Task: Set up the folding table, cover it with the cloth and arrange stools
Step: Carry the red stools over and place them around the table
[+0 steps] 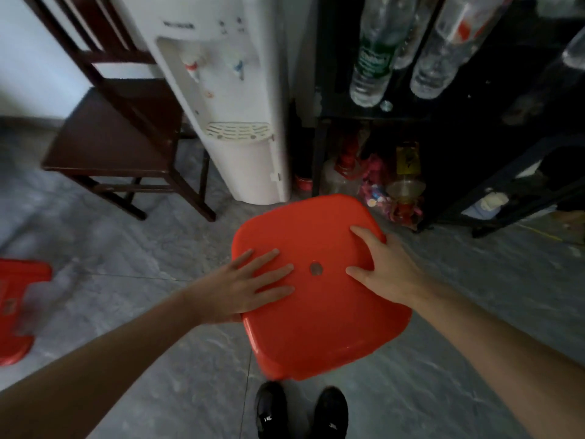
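The red stool (319,289) hides its own legs beneath its seat, above the grey floor (126,248); a second red piece (19,308) is cut off at left. The left hand (243,286) lies flat, fingers straight, on the seat, while the right hand (383,267) curls its grip over the seat's far edge.

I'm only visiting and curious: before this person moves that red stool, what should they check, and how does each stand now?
1. Left hand on the red stool: ok, fingers flat on the seat.
2. Right hand holding: ok, it grips the far right edge.
3. Stool legs: cannot tell, hidden under the seat.
4. Shoes clear of the stool: cannot tell.
5. Water dispenser apart from the stool: ok.
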The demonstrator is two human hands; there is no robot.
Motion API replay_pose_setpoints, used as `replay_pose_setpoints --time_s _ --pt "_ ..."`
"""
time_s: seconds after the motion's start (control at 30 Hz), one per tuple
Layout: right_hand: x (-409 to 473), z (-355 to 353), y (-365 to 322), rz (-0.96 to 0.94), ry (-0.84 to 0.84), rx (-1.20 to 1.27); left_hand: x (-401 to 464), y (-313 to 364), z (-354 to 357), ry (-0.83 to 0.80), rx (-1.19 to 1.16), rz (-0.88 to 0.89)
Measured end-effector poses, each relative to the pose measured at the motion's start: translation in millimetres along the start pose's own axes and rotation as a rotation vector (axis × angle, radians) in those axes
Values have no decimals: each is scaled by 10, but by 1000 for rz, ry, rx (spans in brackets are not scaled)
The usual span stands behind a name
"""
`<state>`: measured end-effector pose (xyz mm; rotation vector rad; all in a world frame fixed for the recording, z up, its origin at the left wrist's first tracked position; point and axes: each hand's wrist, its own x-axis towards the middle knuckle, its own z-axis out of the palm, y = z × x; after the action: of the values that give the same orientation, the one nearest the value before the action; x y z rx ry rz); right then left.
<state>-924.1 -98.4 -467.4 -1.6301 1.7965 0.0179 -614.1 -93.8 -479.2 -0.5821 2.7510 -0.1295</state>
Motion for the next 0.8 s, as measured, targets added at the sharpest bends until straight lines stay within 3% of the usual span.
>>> replay_pose_setpoints --time_s 0.47,0.8 --pt "-838 -865 -2862 -472 -92 -244 -2709 -10 -1654 -77 -21 -463" --pt "-2001 -576 -4724 -773 -179 -402 -4709 855 -2380 -128 -57 -762"
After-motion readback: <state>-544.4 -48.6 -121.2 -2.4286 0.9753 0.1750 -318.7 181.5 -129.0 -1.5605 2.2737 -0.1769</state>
